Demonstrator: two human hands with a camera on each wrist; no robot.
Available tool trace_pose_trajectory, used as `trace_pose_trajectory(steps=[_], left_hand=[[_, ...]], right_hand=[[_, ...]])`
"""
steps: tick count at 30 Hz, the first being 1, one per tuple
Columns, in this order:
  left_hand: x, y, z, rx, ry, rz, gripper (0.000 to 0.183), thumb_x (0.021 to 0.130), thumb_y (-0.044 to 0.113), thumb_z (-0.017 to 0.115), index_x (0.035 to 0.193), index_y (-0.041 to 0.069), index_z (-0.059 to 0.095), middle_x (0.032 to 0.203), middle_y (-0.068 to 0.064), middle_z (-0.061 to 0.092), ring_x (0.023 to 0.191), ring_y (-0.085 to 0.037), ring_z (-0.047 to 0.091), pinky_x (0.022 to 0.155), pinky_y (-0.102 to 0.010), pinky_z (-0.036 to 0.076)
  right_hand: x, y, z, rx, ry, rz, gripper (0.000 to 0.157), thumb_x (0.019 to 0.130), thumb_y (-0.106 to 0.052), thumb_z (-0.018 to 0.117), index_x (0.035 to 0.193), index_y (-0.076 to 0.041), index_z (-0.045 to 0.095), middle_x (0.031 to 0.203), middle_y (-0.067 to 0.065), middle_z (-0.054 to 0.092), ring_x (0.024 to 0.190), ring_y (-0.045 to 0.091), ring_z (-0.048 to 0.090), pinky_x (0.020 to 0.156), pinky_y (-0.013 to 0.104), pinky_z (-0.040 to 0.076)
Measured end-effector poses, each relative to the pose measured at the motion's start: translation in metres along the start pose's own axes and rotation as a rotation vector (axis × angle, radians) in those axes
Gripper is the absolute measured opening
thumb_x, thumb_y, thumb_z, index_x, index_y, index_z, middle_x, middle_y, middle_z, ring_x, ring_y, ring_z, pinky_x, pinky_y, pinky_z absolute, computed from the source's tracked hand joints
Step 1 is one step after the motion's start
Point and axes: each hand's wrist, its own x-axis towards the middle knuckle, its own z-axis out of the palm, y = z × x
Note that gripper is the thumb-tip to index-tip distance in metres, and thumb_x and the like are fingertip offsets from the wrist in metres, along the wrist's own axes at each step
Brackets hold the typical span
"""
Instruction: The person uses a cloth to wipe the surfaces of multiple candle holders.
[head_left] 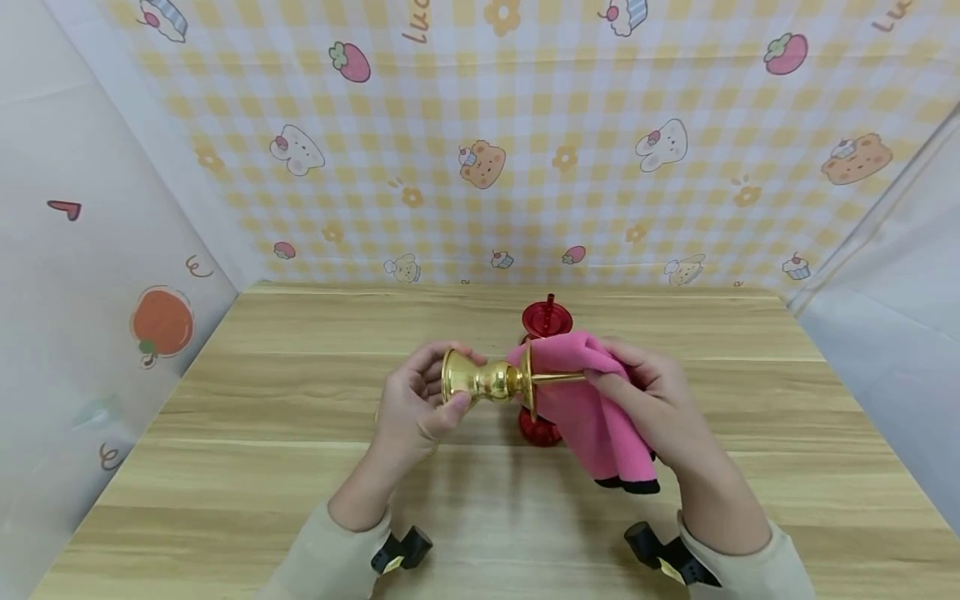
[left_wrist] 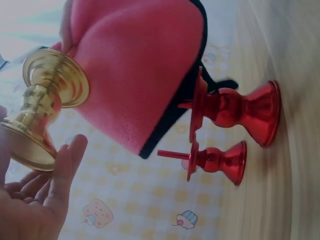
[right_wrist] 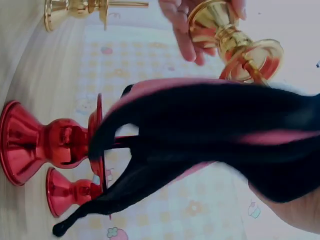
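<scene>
My left hand (head_left: 408, 408) grips a gold candlestick (head_left: 495, 381) by its flared base, fingers and thumb around the rim. The candlestick lies sideways in the air, its spike pointing right. My right hand (head_left: 660, 400) holds a pink cloth (head_left: 588, 417) with black edging, pinching it at the tip of the spike. Cloth hangs down beside the drip plate. Behind and below it stand two red candlesticks, one farther back (head_left: 547, 317) and one nearer (head_left: 540, 431), both partly hidden by the cloth in the head view. The left wrist view shows them upright, spikes free.
Another gold candlestick (right_wrist: 80, 7) stands on the wooden table (head_left: 285, 367), mostly hidden behind my left hand in the head view. A checked, printed sheet (head_left: 562, 208) hangs at the table's back edge, with pale sheets at both sides. Each wrist carries a black camera mount.
</scene>
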Motion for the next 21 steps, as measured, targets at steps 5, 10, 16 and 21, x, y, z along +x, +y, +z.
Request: trace_pose_trajectory(steps=[5,10,16,21], left_hand=[[-0.0006,0.0021,0.0036,0.165,-0.023,0.031,0.046,0.076,0.001,0.076,0.12,-0.002,0.061,0.116,-0.017,0.07,0.096,-0.005,0.068,0.076,-0.021,0.06],[0.0002,0.0073,-0.001,0.22,-0.134,0.015,0.059,0.077,-0.005,0.079,0.131,0.003,0.058,0.125,-0.02,0.065,0.106,-0.008,0.067,0.085,-0.027,0.06],[0.0002,0.0082,-0.0044,0.179,-0.254,0.073,0.067,0.072,-0.008,0.082,0.133,0.003,0.055,0.127,-0.022,0.062,0.112,-0.013,0.066,0.087,-0.033,0.061],[-0.0008,0.0091,-0.0041,0.213,-0.225,0.109,0.065,0.074,-0.007,0.081,0.133,0.002,0.056,0.128,-0.019,0.063,0.113,-0.01,0.065,0.09,-0.03,0.059]], right_hand=[[-0.003,-0.0039,-0.0003,0.029,0.095,0.038,0.031,0.097,-0.001,0.057,0.113,-0.022,0.072,0.094,-0.004,0.071,0.064,0.009,0.066,0.054,0.024,0.058],[-0.006,-0.0077,-0.0001,0.001,0.166,-0.038,0.032,0.093,0.006,0.059,0.106,-0.019,0.074,0.089,-0.005,0.072,0.064,0.007,0.065,0.053,0.021,0.056],[-0.0073,-0.0088,-0.0009,0.014,0.17,-0.126,0.034,0.091,0.013,0.058,0.104,-0.014,0.074,0.089,-0.004,0.072,0.065,0.005,0.066,0.053,0.019,0.056],[-0.0084,-0.0094,-0.0021,0.06,0.146,-0.129,0.035,0.09,0.014,0.058,0.108,-0.012,0.074,0.094,-0.003,0.073,0.068,0.006,0.067,0.056,0.019,0.058]])
